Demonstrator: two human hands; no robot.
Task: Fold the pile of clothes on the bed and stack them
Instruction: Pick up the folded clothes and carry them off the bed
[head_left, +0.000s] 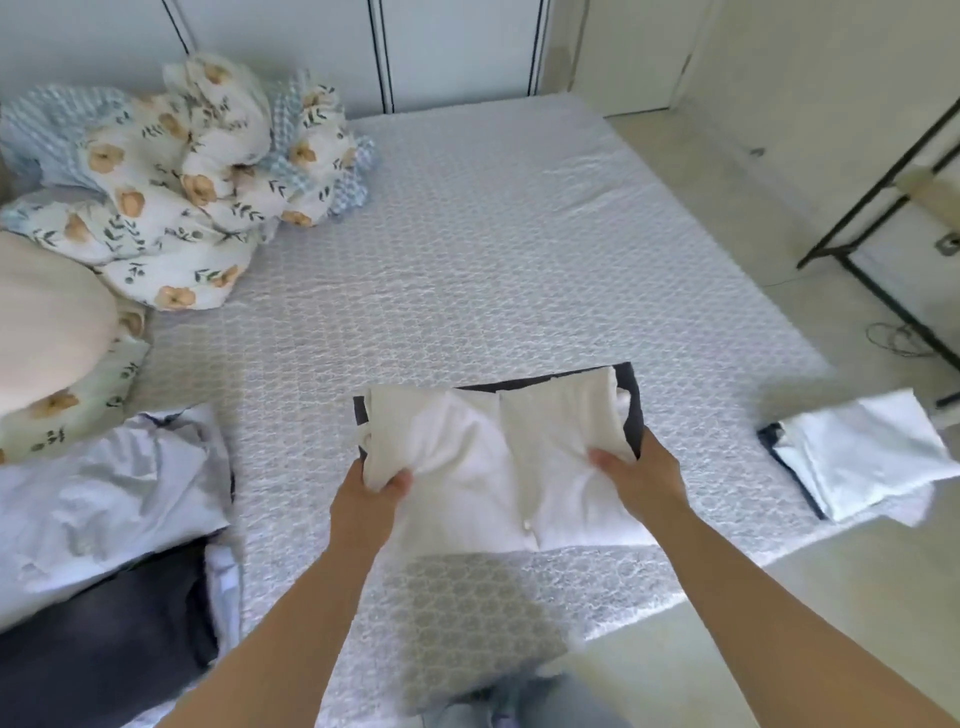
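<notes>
On bed (467, 234), both hands grip cream garment (493, 457), no legible txt.

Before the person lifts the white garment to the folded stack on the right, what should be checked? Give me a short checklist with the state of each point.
1. Left hand grips the cream-white folded garment at its near-left corner: ok.
2. Right hand grips its near-right side: ok.
3. Garment folded flat and even: not ok, the top layer is bunched.
4. Dark navy folded cloth under it, to be lifted together or left: cannot tell.
5. White folded stack lies fully on the quilted white mattress: not ok, it overhangs the right edge.
6. Unfolded white and dark clothes pile remains at left: ok.
</notes>
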